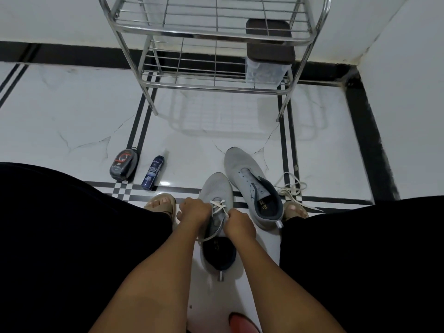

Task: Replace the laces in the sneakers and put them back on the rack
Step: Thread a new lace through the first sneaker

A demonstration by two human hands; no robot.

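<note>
- Near sneaker (216,188) stands on the floor (72,116) between the person's feet, toe pointing away toward the rack (216,34), heel nearest the camera; long axis runs straight out from the body.
- White lace (219,205) crosses the lower eyelets only; upper eyelets look unlaced, so lacing is judged partway on this shoe.
- Left hand (194,210) sits on the left side of the tongue area, fingers curled, seems to pinch the lace end there; exact contact hidden by knuckles.
- Right hand (240,223) on the right side of the throat, fingers curled, pinching a lace strand; a loose run of lace trails back under the left wrist toward the heel.
- Both hands just beside each other, one each side of the shoe's midline; next eyelets lie toward the heel, i.e. toward the person, so the coming move is likely a pull back and across.
- Second sneaker (249,186) lies just right of the first, touching or nearly so, toe angled away and left; no lace in it.
- Loose lace (290,188) heaped on the floor right of the second sneaker, nearer the right hand.
- Rack stands well ahead of both shoes, lower shelves bare on the left, a box (269,56) on the right.
- Polish tin (123,165) and spray can (153,173) on the floor, left, apart from the shoes.
</note>
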